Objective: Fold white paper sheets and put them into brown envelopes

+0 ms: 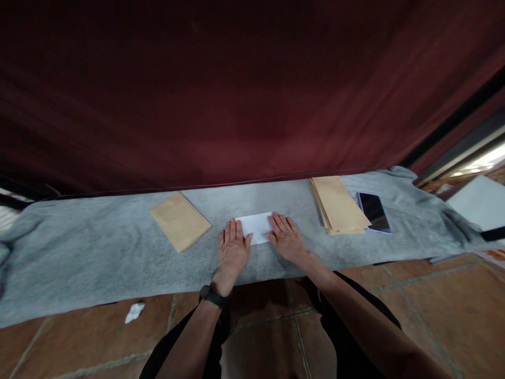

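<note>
A white sheet of paper (255, 227), seemingly folded, lies flat on the grey cloth in front of me. My left hand (233, 246) rests on its left end, palm down with the fingers stretched out. On the right end lies my right hand (287, 238), also flat, its fingers slightly spread. Both hands press the paper without gripping it. To the left of them is a brown envelope (180, 221). A stack of brown envelopes (341, 208) sits to the right.
Grey cloth (106, 252) covers the long narrow surface. A phone (374, 212) lies beside the envelope stack. Behind rises a dark red fabric wall (236, 105). A crumpled white scrap (134, 312) is on the tiled floor (268, 337). A white object (479, 202) stands far right.
</note>
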The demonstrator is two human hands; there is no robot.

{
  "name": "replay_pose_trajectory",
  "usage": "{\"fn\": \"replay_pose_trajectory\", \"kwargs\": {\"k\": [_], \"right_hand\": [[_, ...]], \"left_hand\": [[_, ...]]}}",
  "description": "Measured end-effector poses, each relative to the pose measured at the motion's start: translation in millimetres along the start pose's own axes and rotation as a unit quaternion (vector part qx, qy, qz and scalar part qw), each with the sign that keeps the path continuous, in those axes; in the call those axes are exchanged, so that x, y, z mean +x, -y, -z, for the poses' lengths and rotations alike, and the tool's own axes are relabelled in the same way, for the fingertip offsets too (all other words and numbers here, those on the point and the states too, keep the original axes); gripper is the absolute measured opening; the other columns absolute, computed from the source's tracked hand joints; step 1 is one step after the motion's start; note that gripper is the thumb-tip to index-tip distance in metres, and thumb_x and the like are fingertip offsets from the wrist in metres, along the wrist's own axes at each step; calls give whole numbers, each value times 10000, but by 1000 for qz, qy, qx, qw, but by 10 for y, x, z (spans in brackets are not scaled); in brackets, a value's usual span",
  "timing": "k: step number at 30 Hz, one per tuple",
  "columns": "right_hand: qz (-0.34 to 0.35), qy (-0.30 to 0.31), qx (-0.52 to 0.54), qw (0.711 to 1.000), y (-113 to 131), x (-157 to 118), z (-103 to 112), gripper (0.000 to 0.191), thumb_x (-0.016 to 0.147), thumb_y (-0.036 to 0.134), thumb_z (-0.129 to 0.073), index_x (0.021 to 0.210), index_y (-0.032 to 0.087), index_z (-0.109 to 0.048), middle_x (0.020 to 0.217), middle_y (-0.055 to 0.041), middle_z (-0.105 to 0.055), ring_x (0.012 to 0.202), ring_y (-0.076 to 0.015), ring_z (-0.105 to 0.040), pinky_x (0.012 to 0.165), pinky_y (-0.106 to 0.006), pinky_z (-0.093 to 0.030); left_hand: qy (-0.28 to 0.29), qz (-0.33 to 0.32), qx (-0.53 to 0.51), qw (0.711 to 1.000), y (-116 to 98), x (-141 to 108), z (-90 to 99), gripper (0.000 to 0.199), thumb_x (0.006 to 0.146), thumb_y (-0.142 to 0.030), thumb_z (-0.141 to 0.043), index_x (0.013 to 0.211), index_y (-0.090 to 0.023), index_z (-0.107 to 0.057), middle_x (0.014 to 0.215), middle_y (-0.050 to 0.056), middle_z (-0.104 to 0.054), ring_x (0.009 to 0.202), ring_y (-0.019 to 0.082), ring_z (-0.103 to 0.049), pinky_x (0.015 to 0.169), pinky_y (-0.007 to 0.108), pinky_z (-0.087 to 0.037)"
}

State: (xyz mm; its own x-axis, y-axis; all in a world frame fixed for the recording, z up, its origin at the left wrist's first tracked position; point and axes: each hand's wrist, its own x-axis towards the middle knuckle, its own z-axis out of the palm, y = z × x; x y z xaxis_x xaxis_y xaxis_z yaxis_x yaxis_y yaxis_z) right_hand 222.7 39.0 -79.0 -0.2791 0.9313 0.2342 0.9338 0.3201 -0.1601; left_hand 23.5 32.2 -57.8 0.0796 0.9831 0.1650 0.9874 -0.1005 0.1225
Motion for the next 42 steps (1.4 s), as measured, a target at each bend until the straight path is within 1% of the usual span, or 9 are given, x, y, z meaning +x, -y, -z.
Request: {"fn": "replay_pose_trajectory", "kwargs": {"k": [4, 8, 16, 23, 27, 32, 35, 38, 42], "right_hand": [[-1, 7, -2, 1000, 2, 4, 3, 599, 1070, 440, -357, 1566, 103, -360, 1623, -135, -343, 1495, -282, -349, 1238, -478, -227], [-4, 4, -7, 1000, 23, 14, 16, 588, 1066, 428, -366, 1557, 106, -380, 1614, -135, -368, 1482, -295, -367, 1233, -489, -224], [-7, -6, -9, 1000, 43, 18, -6, 578, 1053, 414, -392, 1546, 113, -397, 1607, -143, -387, 1483, -307, -357, 1225, -535, -217], [-1, -7, 1, 1000, 33, 27, 17, 570, 1052, 415, -414, 1523, 95, -430, 1587, -158, -418, 1464, -322, -387, 1221, -542, -238], [9, -17, 29, 999, 55, 48, 161, 574, 1054, 426, -407, 1533, 112, -418, 1598, -159, -402, 1486, -314, -360, 1225, -553, -252], [117, -6, 99, 988, 127, 80, 405, 692, 997, 436, -519, 1597, 167, -302, 1628, -97, -365, 1475, -252, -388, 1241, -460, -306], [72, -16, 186, 980, 153, 138, 434, 532, 1008, 280, -447, 1538, 228, -438, 1552, -56, -495, 1384, -206, -512, 1172, -376, -420], [-60, -64, 414, 906, 177, 239, 392, 439, 1052, 367, -351, 1393, 239, -597, 1351, -51, -677, 1230, -217, -642, 1055, -386, -524], [-165, -74, 680, 710, 284, 313, 301, 569, 1012, 585, -403, 1314, 152, -617, 1212, -118, -738, 1084, -264, -715, 930, -417, -589]], "left_hand": [[-1, 10, -72, 997, 85, 10, 80, 541, 979, -291, -488, 1473, -71, -477, 1449, 218, -569, 1331, 345, -543, 1105, 497, -431], [-22, 63, -212, 975, 171, 44, 119, 641, 931, -345, -598, 1504, -109, -434, 1208, 180, -708, 1119, 311, -668, 977, 437, -527], [15, 201, -400, 894, 258, 170, 89, 761, 822, -282, -725, 1503, -149, -411, 1094, 106, -699, 834, 198, -691, 743, 310, -547], [28, 281, -541, 792, 213, 225, 98, 909, 747, -223, -768, 1532, -136, -319, 692, -48, -627, 620, 158, -605, 593, 246, -452], [-34, 245, -621, 744, 90, 255, 183, 902, 727, -290, -756, 1517, -148, -346, 641, -98, -532, 577, 117, -535, 586, 221, -422], [-78, 168, -668, 721, -106, 223, 428, 888, 781, -324, -722, 1558, -186, -315, 634, -110, -479, 569, 88, -475, 607, 210, -433], [-76, 129, -690, 708, -191, 187, 541, 808, 856, -398, -685, 1567, -257, -327, 724, -62, -592, 648, 103, -569, 670, 233, -493], [-77, 157, -705, 688, -225, 166, 537, 710, 934, -476, -602, 1561, -269, -340, 1014, 45, -704, 920, 155, -678, 803, 286, -552], [1, 221, -715, 663, -246, 151, 368, 744, 908, -424, -665, 1549, -231, -339, 1191, 101, -695, 1079, 209, -686, 886, 347, -582]]}}
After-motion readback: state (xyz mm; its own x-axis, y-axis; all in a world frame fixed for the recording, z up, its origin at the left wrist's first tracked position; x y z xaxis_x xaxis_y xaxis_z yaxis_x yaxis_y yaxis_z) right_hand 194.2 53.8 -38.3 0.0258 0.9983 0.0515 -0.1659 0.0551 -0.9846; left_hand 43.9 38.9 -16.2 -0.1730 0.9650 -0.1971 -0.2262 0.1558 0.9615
